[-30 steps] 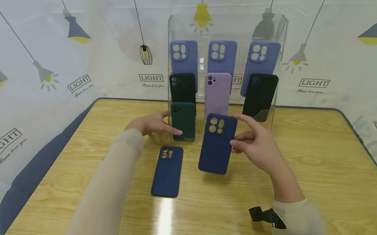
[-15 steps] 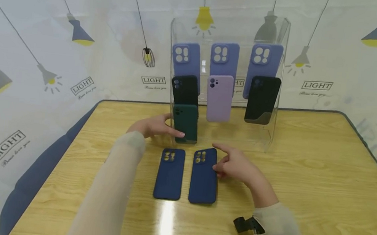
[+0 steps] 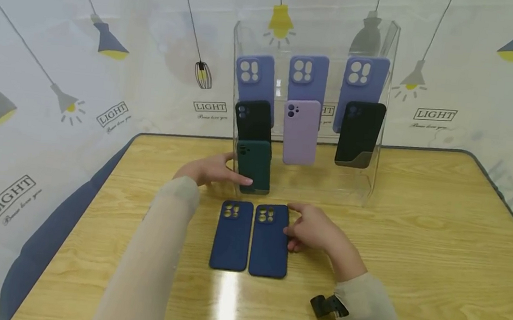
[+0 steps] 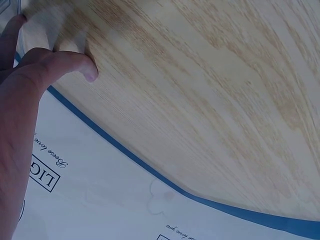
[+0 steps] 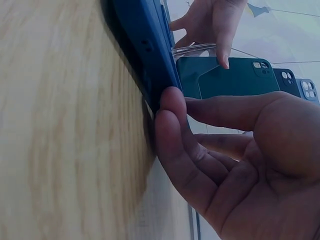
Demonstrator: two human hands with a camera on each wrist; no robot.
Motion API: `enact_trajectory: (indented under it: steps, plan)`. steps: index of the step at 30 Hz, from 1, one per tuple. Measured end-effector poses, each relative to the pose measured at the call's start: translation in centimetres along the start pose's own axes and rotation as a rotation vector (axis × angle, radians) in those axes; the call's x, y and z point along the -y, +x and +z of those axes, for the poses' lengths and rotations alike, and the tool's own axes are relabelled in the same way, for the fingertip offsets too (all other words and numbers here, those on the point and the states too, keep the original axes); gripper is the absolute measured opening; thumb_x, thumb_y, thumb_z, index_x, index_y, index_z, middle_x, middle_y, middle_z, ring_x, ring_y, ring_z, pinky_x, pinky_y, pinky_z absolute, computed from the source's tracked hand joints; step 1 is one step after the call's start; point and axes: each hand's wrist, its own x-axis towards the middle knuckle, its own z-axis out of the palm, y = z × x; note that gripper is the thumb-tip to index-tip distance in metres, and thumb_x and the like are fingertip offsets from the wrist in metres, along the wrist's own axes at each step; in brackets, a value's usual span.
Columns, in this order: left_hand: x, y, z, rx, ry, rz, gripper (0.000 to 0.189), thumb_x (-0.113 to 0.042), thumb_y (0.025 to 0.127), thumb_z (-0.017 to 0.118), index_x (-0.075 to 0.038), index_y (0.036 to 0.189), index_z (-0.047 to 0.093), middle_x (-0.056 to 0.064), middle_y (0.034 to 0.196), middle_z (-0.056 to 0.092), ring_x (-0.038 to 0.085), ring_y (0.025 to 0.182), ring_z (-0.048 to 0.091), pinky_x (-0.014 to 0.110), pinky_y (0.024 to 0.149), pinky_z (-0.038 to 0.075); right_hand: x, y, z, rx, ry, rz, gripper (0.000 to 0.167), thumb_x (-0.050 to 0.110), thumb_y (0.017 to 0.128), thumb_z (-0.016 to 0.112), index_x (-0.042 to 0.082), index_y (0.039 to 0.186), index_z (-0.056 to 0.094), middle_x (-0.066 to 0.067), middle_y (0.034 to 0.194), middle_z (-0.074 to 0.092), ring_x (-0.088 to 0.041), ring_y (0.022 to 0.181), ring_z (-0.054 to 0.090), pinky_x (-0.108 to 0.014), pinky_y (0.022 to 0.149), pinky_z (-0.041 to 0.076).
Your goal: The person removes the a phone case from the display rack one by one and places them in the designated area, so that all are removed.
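Note:
Two navy phone cases lie flat side by side on the wooden table point(image 3: 417, 239): the left navy case point(image 3: 231, 235) and the right navy case point(image 3: 270, 239). My right hand point(image 3: 312, 229) touches the right case's right edge with its fingertips point(image 5: 170, 107), fingers fairly straight; that case's edge point(image 5: 145, 45) fills the right wrist view. My left hand point(image 3: 208, 171) rests with straight fingers on a dark green case point(image 3: 252, 166) standing in the bottom row of a clear acrylic stand point(image 3: 371, 182). The left wrist view has only my left hand point(image 4: 30, 100) on the table point(image 4: 200, 75).
The stand also holds three periwinkle cases point(image 3: 308, 77) on top, then two black cases point(image 3: 359, 133) and a lilac case point(image 3: 300, 132). A black clip point(image 3: 323, 305) sits at my right wrist. A lamp-print backdrop point(image 3: 58, 82) surrounds the table's back and sides.
My right hand brought the second navy case down from the air, laid it flat and slid it left against the first one. My left hand stayed on the green case.

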Motion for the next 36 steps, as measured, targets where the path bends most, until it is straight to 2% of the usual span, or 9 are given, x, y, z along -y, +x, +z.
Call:
enact_trajectory:
  steps: [12,29,33,36]
  plan:
    - [-0.1,-0.2,-0.2,0.004,-0.006,-0.018,0.130,-0.060,0.083,0.087,-0.028,0.173,0.000,0.006,0.182,0.004,0.040,0.166,0.017,0.071,0.128,0.027,0.7,0.4,0.2,-0.006,-0.053,0.013,0.072,-0.002,0.100,0.064,-0.003,0.165,0.032,-0.013,0.070,0.072,-0.016,0.057,0.069,-0.034,0.061,0.064]
    - [0.1,-0.1,-0.2,-0.003,-0.009,-0.014,0.132,-0.062,0.080,0.088,-0.028,0.173,0.001,0.005,0.182,0.005,0.039,0.166,0.017,0.069,0.128,0.028,0.9,0.2,0.2,0.009,-0.051,0.030,0.072,-0.004,0.101,0.063,-0.002,0.165,0.031,-0.014,0.073,0.074,-0.017,0.059,0.070,-0.033,0.063,0.064]
    - [0.1,0.0,-0.1,-0.004,-0.016,-0.010,0.132,-0.061,0.079,0.089,-0.029,0.173,0.002,0.005,0.182,0.006,0.039,0.166,0.018,0.069,0.128,0.028,0.9,0.0,-0.1,0.003,-0.092,0.022,0.072,-0.003,0.100,0.064,-0.001,0.165,0.031,-0.013,0.072,0.075,-0.018,0.060,0.070,-0.034,0.063,0.064]
    - [0.0,0.0,-0.1,-0.002,-0.020,-0.008,0.131,-0.060,0.080,0.089,-0.030,0.173,0.002,0.004,0.182,0.006,0.039,0.166,0.018,0.068,0.129,0.028,1.4,-0.3,-0.8,-0.008,-0.140,-0.018,0.073,0.000,0.101,0.065,-0.001,0.166,0.031,-0.014,0.074,0.076,-0.020,0.063,0.073,-0.035,0.066,0.064]
